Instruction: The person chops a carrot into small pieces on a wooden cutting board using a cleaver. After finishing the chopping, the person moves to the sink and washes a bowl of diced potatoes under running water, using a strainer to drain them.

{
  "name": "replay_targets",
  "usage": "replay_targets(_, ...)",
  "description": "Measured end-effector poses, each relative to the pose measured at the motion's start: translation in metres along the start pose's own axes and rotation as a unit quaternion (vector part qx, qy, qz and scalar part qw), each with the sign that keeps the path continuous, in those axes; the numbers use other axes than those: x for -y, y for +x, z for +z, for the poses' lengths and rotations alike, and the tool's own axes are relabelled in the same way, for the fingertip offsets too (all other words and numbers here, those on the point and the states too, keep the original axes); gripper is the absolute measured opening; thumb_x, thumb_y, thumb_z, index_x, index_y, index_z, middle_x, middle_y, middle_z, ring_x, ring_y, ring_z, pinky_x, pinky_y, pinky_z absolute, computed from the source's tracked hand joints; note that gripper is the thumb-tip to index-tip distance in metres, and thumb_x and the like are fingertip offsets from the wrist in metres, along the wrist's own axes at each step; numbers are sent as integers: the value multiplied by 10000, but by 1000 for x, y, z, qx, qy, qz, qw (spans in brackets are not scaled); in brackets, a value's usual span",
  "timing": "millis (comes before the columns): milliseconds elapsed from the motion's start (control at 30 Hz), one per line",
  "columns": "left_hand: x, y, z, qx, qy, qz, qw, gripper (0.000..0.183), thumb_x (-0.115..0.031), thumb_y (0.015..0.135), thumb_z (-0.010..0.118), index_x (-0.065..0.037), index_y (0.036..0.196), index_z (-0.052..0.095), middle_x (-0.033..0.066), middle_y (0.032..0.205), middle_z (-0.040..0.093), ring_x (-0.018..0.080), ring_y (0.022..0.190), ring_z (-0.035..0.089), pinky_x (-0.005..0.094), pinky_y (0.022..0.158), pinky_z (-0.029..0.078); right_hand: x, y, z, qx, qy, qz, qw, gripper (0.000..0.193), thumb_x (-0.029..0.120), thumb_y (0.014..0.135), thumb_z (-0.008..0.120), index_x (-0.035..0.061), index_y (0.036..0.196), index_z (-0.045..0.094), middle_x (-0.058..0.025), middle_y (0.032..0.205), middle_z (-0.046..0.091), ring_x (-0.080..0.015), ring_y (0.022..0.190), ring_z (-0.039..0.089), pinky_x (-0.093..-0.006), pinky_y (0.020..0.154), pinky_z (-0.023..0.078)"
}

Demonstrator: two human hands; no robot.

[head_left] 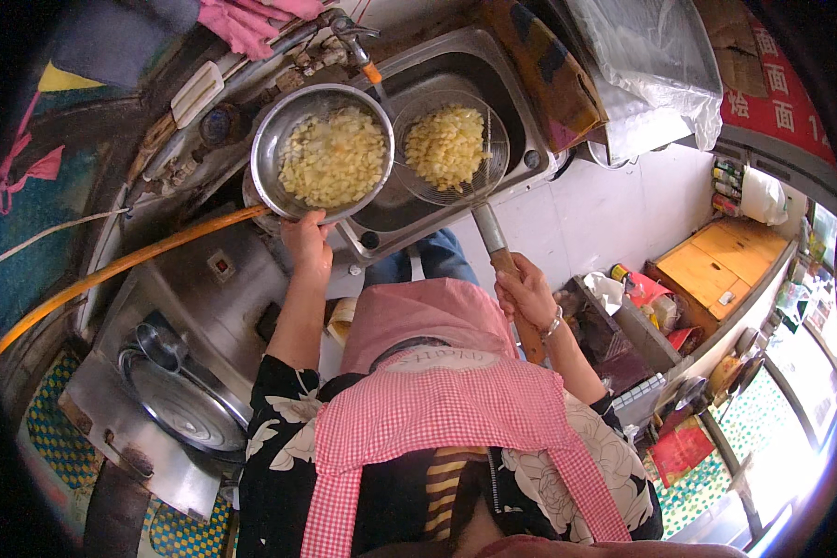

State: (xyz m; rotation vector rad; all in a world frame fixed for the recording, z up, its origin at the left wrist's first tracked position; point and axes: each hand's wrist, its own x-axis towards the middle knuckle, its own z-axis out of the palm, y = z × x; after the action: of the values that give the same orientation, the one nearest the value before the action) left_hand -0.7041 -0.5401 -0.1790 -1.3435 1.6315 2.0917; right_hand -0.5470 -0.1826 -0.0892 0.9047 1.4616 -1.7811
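My left hand [307, 244] grips the near rim of a round steel bowl [262, 139], its thumb and fingers closed on the edge. Diced pale yellow pieces, perhaps potato, [333, 156] lie in liquid inside it. My right hand [527, 296] is wrapped round the wooden handle of a wire mesh skimmer [493, 153]. A heap of the same diced pieces [446, 147] rests in the skimmer's mesh. Bowl and skimmer are side by side over the steel sink [479, 46], the bowl on the left. Whether the bowl rests on the sink's edge is hidden.
A tap [352, 33] with an orange part stands behind the bowl. At left, a long wooden handle [130, 272] crosses a steel worktop [205, 307], with a ladle [163, 349] and a large metal lid or pan nearby. A cardboard box [553, 79] stands right of the sink.
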Motion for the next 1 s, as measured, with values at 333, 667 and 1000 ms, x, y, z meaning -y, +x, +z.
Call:
replay_targets(333, -22, -31, 38, 4, -12, 71, 997, 682, 102, 811, 632, -50, 1449, 444, 139, 1365, 574, 303, 1203, 603, 446, 1015, 502, 6, 28, 37, 47, -2, 17, 999, 277, 183, 1020, 617, 38, 1242, 539, -21, 708, 564, -85, 495, 501, -265, 430, 451)
replay_targets(667, -8, 1, 40, 71, 50, 276, 957, 580, 93, 901, 586, 8, 1457, 442, 160, 1396, 575, 264, 1251, 585, 382, 1081, 453, -7, 41, 41, 70, 23, 18, 997, 325, 185, 1021, 620, 36, 1289, 511, -17, 723, 557, -78, 497, 495, -262, 428, 461)
replay_targets(1000, -18, 6, 50, -16, 268, 491, 828, 553, 33, 911, 614, 43, 1454, 514, 192, 1266, 697, 282, 1094, 684, 390, 977, 518, -15, 41, 38, 65, 45, 41, 996, 290, 200, 1033, 617, 52, 1261, 516, -14, 732, 559, -74, 488, 489, -258, 418, 457)
